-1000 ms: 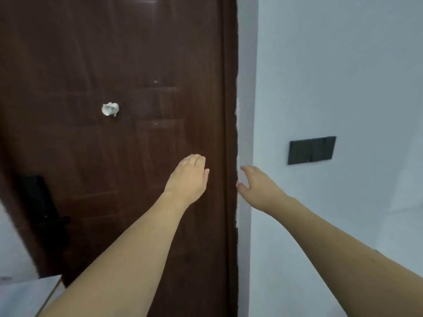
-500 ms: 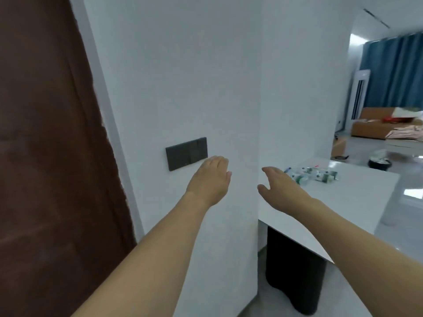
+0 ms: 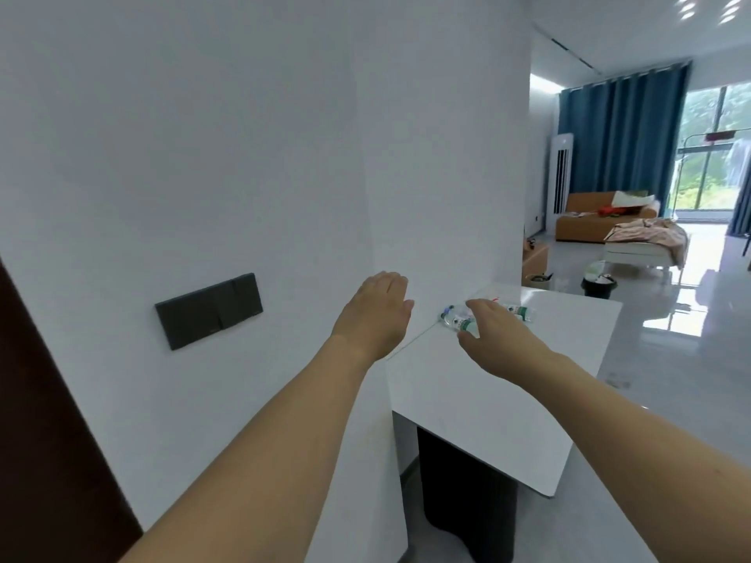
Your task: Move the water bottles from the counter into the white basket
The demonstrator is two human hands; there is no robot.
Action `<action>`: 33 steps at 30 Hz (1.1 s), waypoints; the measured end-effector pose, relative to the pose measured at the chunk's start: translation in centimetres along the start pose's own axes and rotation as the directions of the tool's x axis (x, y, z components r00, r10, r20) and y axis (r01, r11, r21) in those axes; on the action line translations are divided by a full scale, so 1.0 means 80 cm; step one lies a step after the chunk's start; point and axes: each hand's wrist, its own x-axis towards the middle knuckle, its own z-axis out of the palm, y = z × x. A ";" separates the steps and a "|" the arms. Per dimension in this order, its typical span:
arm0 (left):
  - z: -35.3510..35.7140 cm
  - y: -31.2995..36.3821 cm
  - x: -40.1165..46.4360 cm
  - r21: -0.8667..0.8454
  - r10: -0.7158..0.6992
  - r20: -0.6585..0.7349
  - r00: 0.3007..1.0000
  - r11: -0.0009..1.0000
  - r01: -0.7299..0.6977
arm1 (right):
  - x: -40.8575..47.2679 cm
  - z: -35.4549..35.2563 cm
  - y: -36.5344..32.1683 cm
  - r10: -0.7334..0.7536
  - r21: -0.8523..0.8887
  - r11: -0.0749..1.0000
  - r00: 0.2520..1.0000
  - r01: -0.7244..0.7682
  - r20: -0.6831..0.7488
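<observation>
Across the left and centre of the view, a plain white wall [image 3: 244,136] is taking up most of the frame, with a strip of dark brown door [image 3: 36,420] showing at the far left edge. To its right, a white counter [image 3: 508,408] is projecting from the wall corner on a dark base [image 3: 467,493]. Beyond it, blue curtains [image 3: 613,136] are hanging beside a window, with an orange sofa [image 3: 589,221] below them. On the wall, a dark switch panel [image 3: 209,310] is sitting left of the hands. Both forearms are reaching forward, bare. The left hand [image 3: 376,314] is hovering palm down with fingers together, holding nothing. The right hand [image 3: 502,339] is hanging above the counter, fingers loosely spread, empty. The water bottles [image 3: 457,316] are lying on their sides at the counter's far end, partly hidden behind the right hand; contact cannot be confirmed.
</observation>
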 end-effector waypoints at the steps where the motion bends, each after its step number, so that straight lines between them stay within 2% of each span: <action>1: 0.004 0.002 0.010 -0.003 -0.001 0.003 1.000 1.000 0.001 | 0.007 -0.001 0.007 -0.002 0.002 1.000 1.000 0.002 0.000; 10: 0.082 0.016 0.094 -0.019 -0.014 0.048 0.999 1.000 0.015 | 0.076 0.008 0.101 0.033 0.005 0.999 0.999 -0.033 -0.008; 20: 0.204 0.022 0.257 -0.031 -0.018 0.046 0.999 0.999 0.019 | 0.224 0.008 0.227 0.070 -0.036 0.997 0.997 -0.069 0.031; 33: 0.315 0.140 0.441 -0.034 0.026 0.057 0.998 0.999 -0.024 | 0.330 -0.051 0.421 0.072 -0.031 0.997 0.997 -0.070 0.039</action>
